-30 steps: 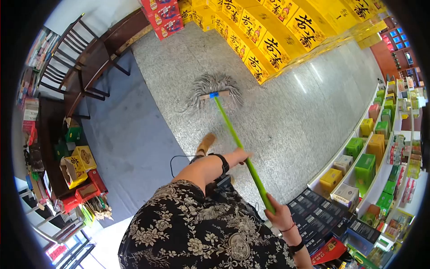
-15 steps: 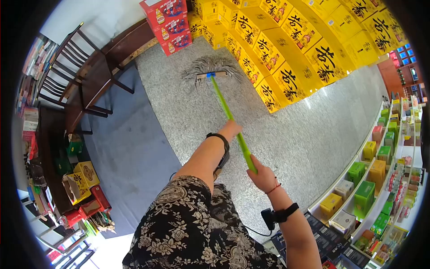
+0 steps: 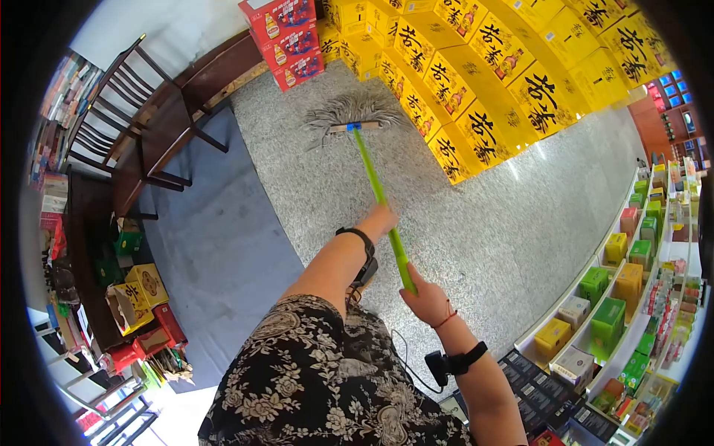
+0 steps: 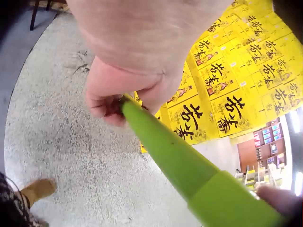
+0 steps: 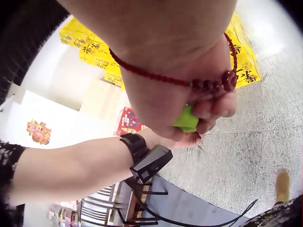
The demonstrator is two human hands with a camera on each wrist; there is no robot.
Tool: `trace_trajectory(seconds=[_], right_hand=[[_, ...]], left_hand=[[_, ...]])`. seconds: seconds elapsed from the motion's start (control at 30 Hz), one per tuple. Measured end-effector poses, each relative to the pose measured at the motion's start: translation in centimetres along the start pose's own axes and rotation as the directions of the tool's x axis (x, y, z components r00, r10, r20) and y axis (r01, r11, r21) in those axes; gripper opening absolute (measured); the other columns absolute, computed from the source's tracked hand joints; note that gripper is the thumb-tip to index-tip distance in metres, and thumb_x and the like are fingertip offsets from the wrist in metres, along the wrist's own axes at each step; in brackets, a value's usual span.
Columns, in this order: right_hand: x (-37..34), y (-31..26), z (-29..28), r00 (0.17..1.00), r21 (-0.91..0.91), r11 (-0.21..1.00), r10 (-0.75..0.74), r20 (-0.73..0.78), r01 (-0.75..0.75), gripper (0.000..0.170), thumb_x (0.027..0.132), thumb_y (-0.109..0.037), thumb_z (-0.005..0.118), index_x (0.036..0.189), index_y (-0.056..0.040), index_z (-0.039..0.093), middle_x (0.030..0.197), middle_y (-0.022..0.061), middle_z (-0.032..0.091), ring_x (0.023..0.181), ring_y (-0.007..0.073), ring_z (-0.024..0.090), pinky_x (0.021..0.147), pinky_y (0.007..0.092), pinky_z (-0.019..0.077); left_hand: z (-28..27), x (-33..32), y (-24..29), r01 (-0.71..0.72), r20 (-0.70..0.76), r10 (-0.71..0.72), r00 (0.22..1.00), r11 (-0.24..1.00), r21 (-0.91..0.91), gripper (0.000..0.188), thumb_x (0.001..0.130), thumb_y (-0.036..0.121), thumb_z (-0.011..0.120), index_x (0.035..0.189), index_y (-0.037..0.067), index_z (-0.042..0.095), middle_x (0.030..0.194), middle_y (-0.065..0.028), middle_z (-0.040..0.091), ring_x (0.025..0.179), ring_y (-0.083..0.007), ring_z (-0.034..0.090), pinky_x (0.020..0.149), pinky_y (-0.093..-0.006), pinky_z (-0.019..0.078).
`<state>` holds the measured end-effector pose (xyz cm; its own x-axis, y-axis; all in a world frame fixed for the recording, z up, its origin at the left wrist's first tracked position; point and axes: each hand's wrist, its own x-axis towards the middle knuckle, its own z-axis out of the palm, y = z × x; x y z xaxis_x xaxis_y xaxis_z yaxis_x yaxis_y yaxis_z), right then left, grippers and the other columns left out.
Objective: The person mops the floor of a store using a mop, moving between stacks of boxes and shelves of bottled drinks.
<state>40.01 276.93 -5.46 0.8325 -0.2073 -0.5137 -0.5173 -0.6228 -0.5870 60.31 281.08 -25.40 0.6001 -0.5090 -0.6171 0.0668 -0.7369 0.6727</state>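
A mop with a green handle (image 3: pixel 370 165) reaches forward from my body over the speckled grey floor. Its grey string head (image 3: pixel 353 111) lies spread on the floor, below a wooden bar with a blue joint (image 3: pixel 354 127). My left hand (image 3: pixel 381 218) grips the handle partway down; in the left wrist view its fingers (image 4: pixel 106 106) curl round the green pole (image 4: pixel 165 146). Nearer my body, my right hand (image 3: pixel 425 297) holds the top end of the handle. In the right wrist view the green end (image 5: pixel 187 119) shows between its curled fingers (image 5: pixel 218 106).
Stacked yellow cartons (image 3: pixel 476 126) stand right of the mop head, with red cartons (image 3: pixel 286 44) behind it. A dark wooden chair (image 3: pixel 141 123) stands on the grey mat (image 3: pixel 216 215) at left. Shelves of boxed goods (image 3: pixel 595 297) line the right side.
The mop head has slid forward, toward the red cartons, and both hands have reached forward with the handle. Over the last half second the movement is slight.
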Motion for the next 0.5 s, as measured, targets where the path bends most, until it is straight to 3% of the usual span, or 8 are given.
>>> trace_trajectory(seconds=[0.07,0.13,0.17,0.23,0.33,0.37,0.43,0.5], right_hand=[[-3.6,0.6,1.0,0.999,-0.017,1.0,-0.008,0.038,0.008,0.064,0.08,-0.028,0.054,0.134,-0.0081,0.027,0.07,0.0259,0.058,0.067,0.0426,0.058,0.062,0.0483,0.0462],[-8.1,0.8,1.6,0.996,-0.049,0.998,0.038,0.08,-0.034,0.064,0.08,-0.028,0.053,0.135,-0.0087,0.027,0.069,0.0255,0.058,0.065,0.0422,0.058,0.061,0.0479,0.0461],[-10.5,1.2,2.0,0.994,-0.043,0.998,0.044,0.096,-0.04,0.064,0.08,-0.028,0.054,0.135,-0.0091,0.027,0.068,0.0252,0.058,0.065,0.0418,0.058,0.061,0.0472,0.0463],[-15.4,2.0,3.0,0.992,-0.029,0.998,0.054,0.115,-0.051,0.064,0.08,-0.027,0.054,0.135,-0.0095,0.027,0.068,0.0248,0.058,0.065,0.0414,0.058,0.06,0.0465,0.0465],[-22.3,3.0,4.0,0.989,-0.03,0.999,0.045,0.142,-0.041,0.065,0.079,-0.026,0.056,0.135,-0.0107,0.028,0.066,0.0235,0.058,0.064,0.0401,0.058,0.058,0.0445,0.0465],[-24.3,3.0,3.9,0.988,-0.025,0.998,0.067,0.142,-0.064,0.064,0.078,-0.026,0.057,0.135,-0.011,0.03,0.064,0.0225,0.057,0.062,0.0392,0.058,0.057,0.0438,0.0463],[-27.5,2.6,3.5,0.985,-0.018,0.996,0.086,0.149,-0.084,0.063,0.078,-0.025,0.058,0.134,-0.0113,0.032,0.063,0.0215,0.056,0.061,0.0383,0.058,0.056,0.043,0.0461],[-30.2,2.0,3.1,0.964,-0.064,0.983,0.18,0.196,-0.171,0.061,0.077,-0.025,0.059,0.132,-0.0117,0.036,0.06,0.0195,0.056,0.059,0.0357,0.058,0.055,0.0414,0.0458]], left_hand=[[2.7,-3.1,-2.1,0.057,0.019,-0.055,0.998,0.991,-0.117,0.035,0.073,0.028,0.061,0.085,-0.004,0.06,0.073,-0.0197,0.061,0.064,-0.029,0.062,0.056,-0.0369,0.0505],[5.8,-7.2,-3.6,0.058,0.053,-0.041,0.998,0.921,-0.385,0.035,0.072,0.03,0.063,0.082,-0.004,0.06,0.07,-0.0168,0.061,0.055,-0.0267,0.06,0.048,-0.0359,0.0489],[6.6,-9.5,-3.5,0.055,0.053,-0.038,0.998,0.921,-0.386,0.035,0.072,0.03,0.063,0.082,-0.004,0.06,0.07,-0.0168,0.061,0.055,-0.0267,0.06,0.048,-0.0359,0.0489],[7.2,-15.5,-2.2,0.217,0.227,-0.172,0.958,0.958,-0.189,0.036,0.072,0.032,0.065,0.08,-0.003,0.059,0.068,-0.014,0.061,0.056,-0.0236,0.061,0.045,-0.0351,0.0465],[8.2,-22.4,-1.6,0.347,0.428,-0.247,0.869,0.922,-0.171,0.034,0.075,0.034,0.063,0.079,0.0,0.06,0.066,-0.0109,0.06,0.053,-0.0198,0.059,0.039,-0.0326,0.0398],[9.6,-23.4,-2.5,0.35,0.428,-0.251,0.869,0.921,-0.172,0.034,0.075,0.034,0.063,0.079,0.0,0.06,0.066,-0.0109,0.06,0.053,-0.0198,0.059,0.039,-0.0326,0.0398],[12.4,-24.6,-4.8,0.428,0.6,-0.17,0.782,0.845,-0.319,0.029,0.078,0.036,0.062,0.08,0.007,0.059,0.066,-0.0057,0.058,0.048,-0.015,0.051,0.039,-0.0284,0.0288],[12.9,-26.6,-4.6,0.456,0.62,-0.206,0.757,0.846,-0.276,0.03,0.08,0.036,0.06,0.078,0.006,0.06,0.065,-0.0064,0.058,0.049,-0.0161,0.053,0.038,-0.0284,0.0288]])
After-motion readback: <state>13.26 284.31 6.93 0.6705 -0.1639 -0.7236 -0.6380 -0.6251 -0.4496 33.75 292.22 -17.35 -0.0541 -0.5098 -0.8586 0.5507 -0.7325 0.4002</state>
